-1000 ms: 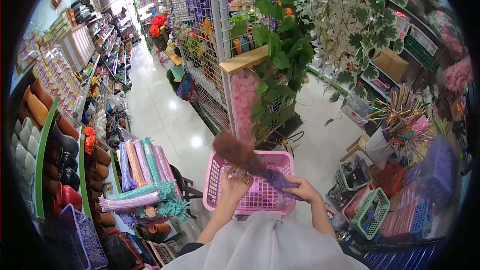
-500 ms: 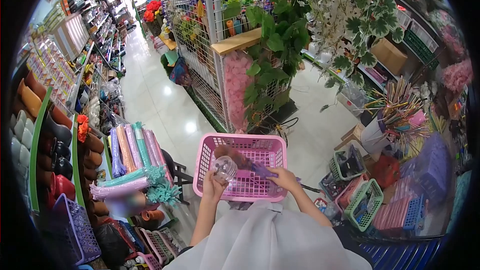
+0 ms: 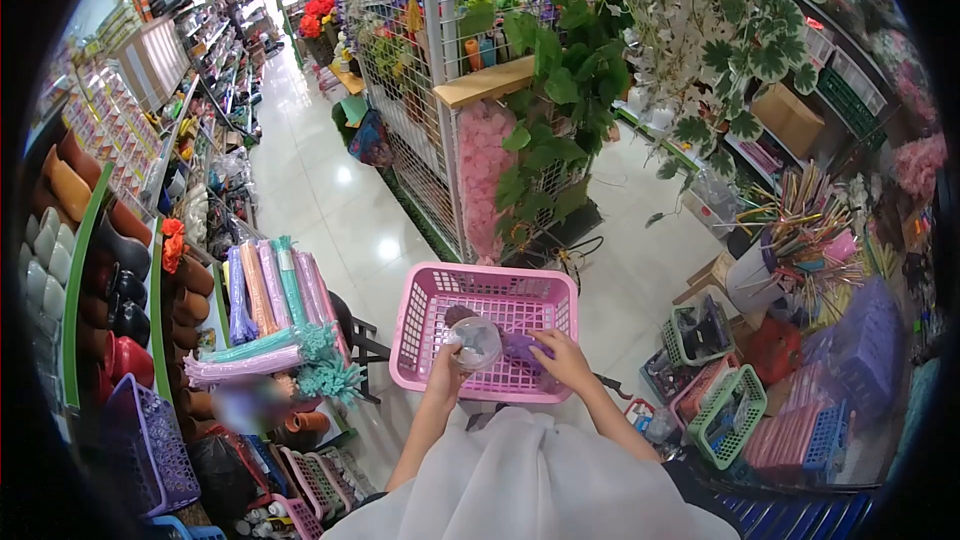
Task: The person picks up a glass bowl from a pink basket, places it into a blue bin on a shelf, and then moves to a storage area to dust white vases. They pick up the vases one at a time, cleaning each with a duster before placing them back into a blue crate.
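A round, clear plastic container (image 3: 478,344) is gripped in my left hand (image 3: 447,374), its round face turned up towards me. Beneath my right hand (image 3: 564,360) is a purple bundle (image 3: 519,348), with the fingers closed around its right end. A brown, fuzzy-looking piece (image 3: 459,315) shows past the container's upper left edge; the container covers the stretch between it and the purple bundle. Both hands are over a pink plastic basket (image 3: 408,340) with slotted walls and a lattice bottom.
At left, bundles of coloured fuzzy stems (image 3: 270,285) lie near shelves of pots (image 3: 125,310). Small baskets (image 3: 728,420) and a white bucket of sticks (image 3: 752,280) stand at right. A wire mesh rack (image 3: 400,100) with hanging leaves (image 3: 545,150) rises beyond the pink basket.
The clear container has shifted slightly right and turned its round face upward. It now hides more of the brown and purple pieces. My right hand has moved slightly left.
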Tool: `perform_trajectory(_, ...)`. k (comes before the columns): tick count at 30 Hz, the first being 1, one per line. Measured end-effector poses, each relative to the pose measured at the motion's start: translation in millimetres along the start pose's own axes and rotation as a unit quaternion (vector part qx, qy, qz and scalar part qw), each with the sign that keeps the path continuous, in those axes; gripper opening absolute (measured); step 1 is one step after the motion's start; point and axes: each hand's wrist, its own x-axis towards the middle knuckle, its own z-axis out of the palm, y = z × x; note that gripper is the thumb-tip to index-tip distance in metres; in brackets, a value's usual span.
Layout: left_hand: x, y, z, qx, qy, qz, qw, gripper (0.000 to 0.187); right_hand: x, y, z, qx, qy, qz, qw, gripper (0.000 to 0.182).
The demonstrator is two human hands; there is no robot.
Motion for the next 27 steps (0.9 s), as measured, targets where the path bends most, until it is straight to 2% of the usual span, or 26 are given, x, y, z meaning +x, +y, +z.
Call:
perform_trajectory(1,-4.3,3.9,4.9,0.022,0.005,0.006,1.000,0.043,1.9,-12.5,-4.4,0.108,-0.003,0.028,0.994,0.039)
perform_trajectory(2,-7.3,6.5,6.9,0.024,-0.008,0.018,1.000,0.047,4.4,-23.7,-7.4,0.109,-0.007,0.024,0.994,0.039)
perform_trajectory(4,-18.6,14.8,9.9,0.024,-0.004,0.034,0.999,0.046,8.1,-46.8,-8.2,0.237,-0.037,0.004,0.971,0.039)
perform_trajectory(5,-25.0,18.5,9.7,0.026,-0.005,0.047,0.999,0.045,8.7,-59.3,-5.1,0.238,-0.049,-0.004,0.970,0.039)
perform_trajectory(7,-42.8,25.5,6.3,0.024,0.004,0.108,0.994,0.042,11.1,-87.0,4.8,0.390,-0.109,0.010,0.914,0.041)
perform_trajectory(8,-49.6,25.1,-2.9,0.035,0.019,0.122,0.992,0.042,12.7,-101.7,10.1,0.412,-0.143,0.038,0.899,0.045)
perform_trajectory(10,-74.9,31.3,-21.0,0.055,0.062,0.129,0.988,0.042,16.0,-126.5,29.1,0.427,-0.192,0.015,0.883,0.045)
perform_trajectory(12,-105.6,34.3,-43.2,0.062,0.107,0.201,0.972,0.043,16.5,-151.7,54.6,0.472,-0.228,0.002,0.852,0.045)
perform_trajectory(14,-140.7,33.4,-72.5,0.052,0.153,0.249,0.955,0.044,12.3,-184.4,74.4,0.463,-0.289,-0.010,0.838,0.046)
perform_trajectory(16,-188.8,32.7,-93.9,0.020,0.187,0.250,0.950,0.045,1.3,-224.5,90.8,0.460,-0.353,-0.010,0.815,0.048)
perform_trajectory(19,-259.1,20.8,-120.4,-0.033,0.262,0.292,0.919,0.045,-21.5,-274.0,129.5,0.431,-0.452,-0.060,0.779,0.048)
perform_trajectory(25,-383.2,-37.3,-167.0,-0.041,0.416,0.393,0.819,0.045,-99.9,-361.2,201.1,0.378,-0.613,-0.139,0.680,0.048)
perform_trajectory(27,-422.2,-57.5,-174.6,-0.087,0.426,0.415,0.799,0.046,-130.7,-390.7,210.1,0.352,-0.655,-0.162,0.648,0.046)
